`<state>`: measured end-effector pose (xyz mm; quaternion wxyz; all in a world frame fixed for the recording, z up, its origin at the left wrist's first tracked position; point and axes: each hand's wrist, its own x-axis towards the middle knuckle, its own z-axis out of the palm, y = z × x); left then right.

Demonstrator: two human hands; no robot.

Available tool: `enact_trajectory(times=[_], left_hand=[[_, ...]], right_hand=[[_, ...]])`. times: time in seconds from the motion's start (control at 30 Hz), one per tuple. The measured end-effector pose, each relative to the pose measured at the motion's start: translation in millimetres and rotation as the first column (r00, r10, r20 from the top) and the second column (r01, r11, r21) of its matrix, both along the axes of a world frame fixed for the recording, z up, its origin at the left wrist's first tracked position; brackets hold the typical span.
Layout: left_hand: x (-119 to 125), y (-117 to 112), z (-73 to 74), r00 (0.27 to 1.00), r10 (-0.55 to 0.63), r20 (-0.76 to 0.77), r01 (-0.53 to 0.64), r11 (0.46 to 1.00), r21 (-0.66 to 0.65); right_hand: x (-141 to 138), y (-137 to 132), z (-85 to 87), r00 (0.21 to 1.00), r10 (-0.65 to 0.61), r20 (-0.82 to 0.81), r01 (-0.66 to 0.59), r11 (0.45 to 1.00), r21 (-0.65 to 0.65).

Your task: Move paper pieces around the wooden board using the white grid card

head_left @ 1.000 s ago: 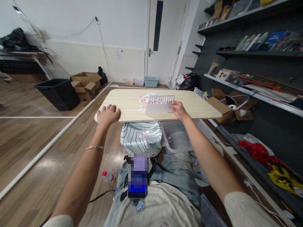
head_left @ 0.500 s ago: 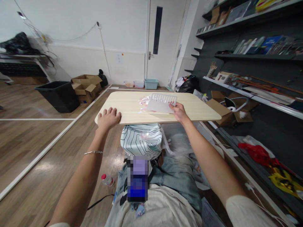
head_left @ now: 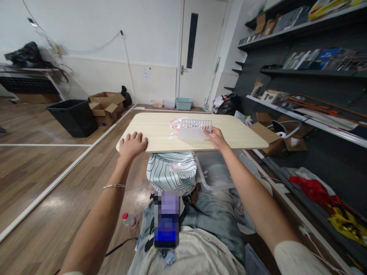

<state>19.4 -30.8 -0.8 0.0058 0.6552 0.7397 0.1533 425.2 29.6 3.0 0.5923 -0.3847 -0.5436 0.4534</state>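
Clock centred on the pale wooden tabletop [head_left: 237, 131], 12 = away from the wearer. Right hand [head_left: 217, 138] at 3 to 4 o'clock, fingers pinched on the right end of the white slotted plate [head_left: 192, 133], thumb on the near face. Plate sits about at clock centre, tilted, row of slots along its upper edge; can't tell if the lower edge touches the wood. Pink-white scraps [head_left: 174, 123] heaped at 9 to 10 o'clock of the plate, with reddish bits visible through the slots. Left hand [head_left: 133, 144] palm down at 8 o'clock, near corner of the tabletop, fingers a bit apart, no object in them; thin bracelet [head_left: 114, 186] at 7 o'clock, on that wrist. Patterned cover [head_left: 172, 173] at 6 to 7 o'clock, below the near edge; clear plastic tub [head_left: 213, 172] just beside it at 5 o'clock. Pixelated device [head_left: 166, 219] on the wearer's lap, also 6 to 7. Red-capped bottle [head_left: 130, 220] on the floor, 7 to 8. Black bin [head_left: 73, 118] at 9 o'clock, cardboard boxes [head_left: 106, 109] just beside it toward 10. Light blue basket [head_left: 184, 103] at 12, by the white door [head_left: 202, 53]. Dark shelving [head_left: 301, 57] at 2, open carton [head_left: 268, 139] at 3, red bag [head_left: 311, 189] at 4.
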Motion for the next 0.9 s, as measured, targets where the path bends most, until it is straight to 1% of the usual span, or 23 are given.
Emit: enact_trajectory(times=[0.13,0.27,0.33,0.4,0.5,0.57,0.7,0.8,0.9], left_hand=[[0,0,0.3,1.0,0.002,0.006,-0.002,1.0,0.003],[1,-1,1.8,1.0,0.0,0.007,0.0,1.0,-0.009],[1,-1,2.0,1.0,-0.002,0.002,0.002,1.0,-0.011],[1,-1,1.6,1.0,0.0,-0.002,0.0,1.0,-0.008],[1,-1,0.4,1.0,0.003,-0.002,-0.003,1.0,0.0],[1,0,-0.3,1.0,0.004,0.001,-0.004,1.0,0.004],[2,2,-1.1,1.0,0.011,0.012,-0.011,1.0,0.003],[3,2,-1.1,1.0,0.011,0.02,-0.012,1.0,0.014],[3,1,-0.8,1.0,0.006,0.019,-0.006,1.0,0.017]], right_hand=[[0,5,-1.8,0.998,-0.065,0.0,0.065,0.998,0.016],[1,6,-1.7,0.984,-0.166,-0.064,0.168,0.985,0.034],[1,4,-1.0,0.981,-0.18,-0.072,0.184,0.982,0.044],[0,1,0.0,0.989,-0.142,-0.03,0.144,0.988,0.055],[-4,-5,1.8,0.998,-0.035,0.051,0.032,0.997,0.065],[-7,-8,3.1,0.997,0.006,0.083,-0.013,0.997,0.077],[-11,-8,5.8,0.992,0.015,0.127,-0.027,0.995,0.092],[-12,-6,8.0,0.982,0.042,0.185,-0.06,0.994,0.091],[-12,-5,9.9,0.976,0.064,0.21,-0.082,0.993,0.082]])
